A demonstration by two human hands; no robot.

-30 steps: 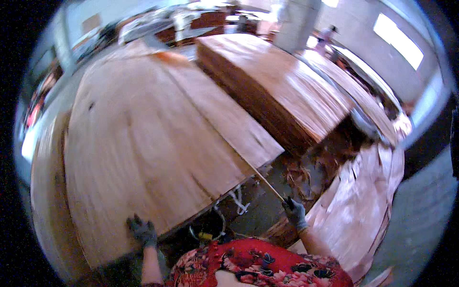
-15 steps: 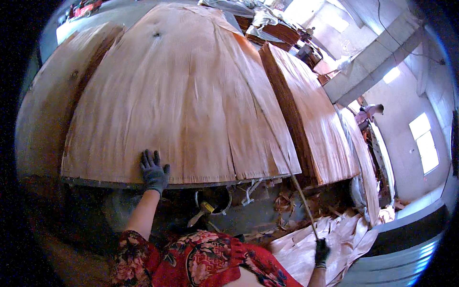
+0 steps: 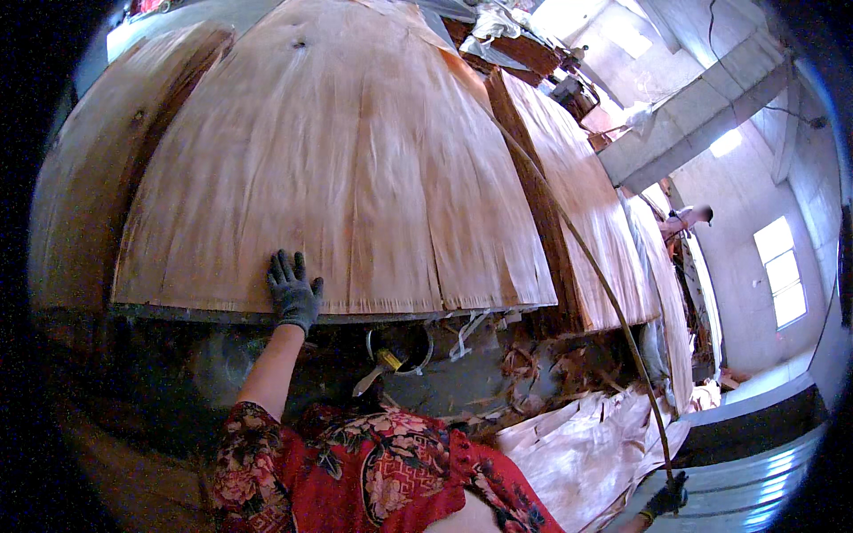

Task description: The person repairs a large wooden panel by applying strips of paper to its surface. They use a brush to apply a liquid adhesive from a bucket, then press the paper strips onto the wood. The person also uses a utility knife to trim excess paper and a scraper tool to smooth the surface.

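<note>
A large pale wood veneer sheet point(image 3: 355, 178) with a dark knot lies on top of a broad stack in front of me. My left hand point(image 3: 295, 289), in a dark grey glove, rests flat on it at the near edge, fingers spread. Low on the right, my right hand point(image 3: 666, 496), gloved too, is closed around one end of a long thin stick point(image 3: 633, 346). The stick slants up and leftward, bowed, passing over the gap beside the stack; its far end lies near the sheet's right side.
More veneer stacks stand at the left point(image 3: 98, 169) and right point(image 3: 582, 186). Below the near edge are a round bucket point(image 3: 426, 351) and a brush point(image 3: 388, 360) with a yellow band. Torn veneer pieces point(image 3: 577, 449) lie at lower right. Another person point(image 3: 682, 219) is farther off, right.
My right hand has moved outward to the right, swinging the stick off the sheet's right part. The left hand stays flat at the near edge.
</note>
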